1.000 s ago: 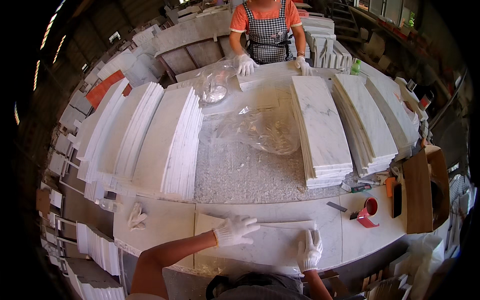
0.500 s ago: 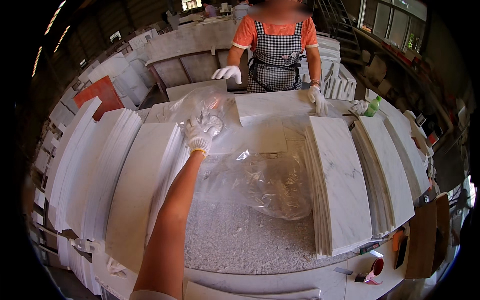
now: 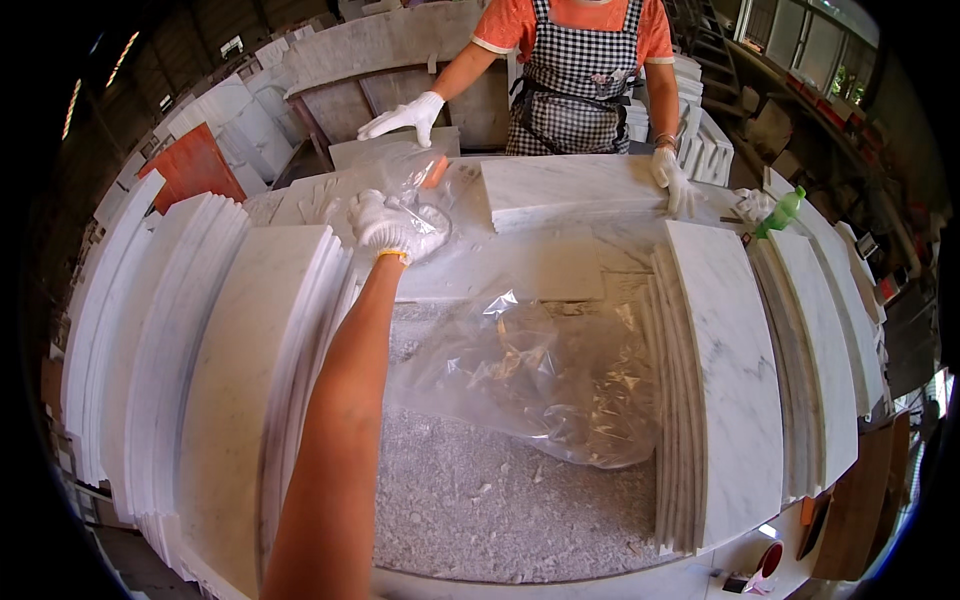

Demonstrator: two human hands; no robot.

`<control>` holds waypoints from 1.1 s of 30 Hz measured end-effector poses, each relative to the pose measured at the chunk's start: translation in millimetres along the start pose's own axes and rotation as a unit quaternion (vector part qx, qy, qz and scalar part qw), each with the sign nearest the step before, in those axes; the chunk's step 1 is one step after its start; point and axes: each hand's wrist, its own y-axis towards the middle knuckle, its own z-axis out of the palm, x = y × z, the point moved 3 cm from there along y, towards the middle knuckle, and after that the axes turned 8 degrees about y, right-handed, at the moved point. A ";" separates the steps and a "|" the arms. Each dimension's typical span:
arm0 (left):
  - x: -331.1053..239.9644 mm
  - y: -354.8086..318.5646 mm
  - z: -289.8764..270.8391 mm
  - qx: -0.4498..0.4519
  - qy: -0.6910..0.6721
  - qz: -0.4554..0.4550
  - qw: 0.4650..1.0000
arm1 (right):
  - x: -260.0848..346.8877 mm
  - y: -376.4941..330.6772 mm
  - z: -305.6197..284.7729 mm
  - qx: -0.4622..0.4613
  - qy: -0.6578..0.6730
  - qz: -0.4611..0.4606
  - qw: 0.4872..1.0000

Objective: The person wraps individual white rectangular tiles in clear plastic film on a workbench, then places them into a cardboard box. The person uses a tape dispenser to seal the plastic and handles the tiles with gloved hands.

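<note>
A: Although the left hand (image 3: 383, 225) is in view, far left, can you read its grip?

B: Cannot tell; the fingers blur into the far clear plastic (image 3: 392, 160). A round, shiny shape (image 3: 433, 228) sits just beside, too unclear to name. Right hand: outside the view, grip unknown.

A: Counts?

B: Left stacks (image 3: 245, 350): three. Right stacks (image 3: 735, 370): three. Clear plastic: two pieces, the far one at the left hand, the middle plastic (image 3: 530, 375) between the stacks. Green bottle (image 3: 786, 212), far right: one. Red cup (image 3: 769, 558), near right: one. Co-worker (image 3: 570, 85): one, right palm over the far plastic, left on a far slab (image 3: 565, 188).

A: Textures?

B: Slabs long, flat, grey-veined; plastic thin, crumpled, glossy; table surface (image 3: 500, 510) gritty.

A: Edges, room?

B: Stack edges slightly stepped. A lane runs near to far between the inner stacks; the middle plastic lies across it.
</note>
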 end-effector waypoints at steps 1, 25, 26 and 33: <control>-6.3 1.7 0.6 -0.003 -0.069 0.013 0.998 | 0.1 0.0 0.6 0.001 0.001 -0.003 1.000; -91.3 -363.0 -71.7 0.471 0.316 0.616 0.547 | 10.9 -4.9 -13.5 -0.085 -0.036 -0.045 0.995; -66.5 -357.9 -62.4 0.462 0.337 0.597 0.562 | 15.0 -3.4 -17.1 -0.085 -0.035 -0.044 0.995; -2.4 -309.2 -38.5 0.439 0.280 0.523 0.675 | 2.8 -2.6 -31.5 -0.085 -0.018 -0.071 0.994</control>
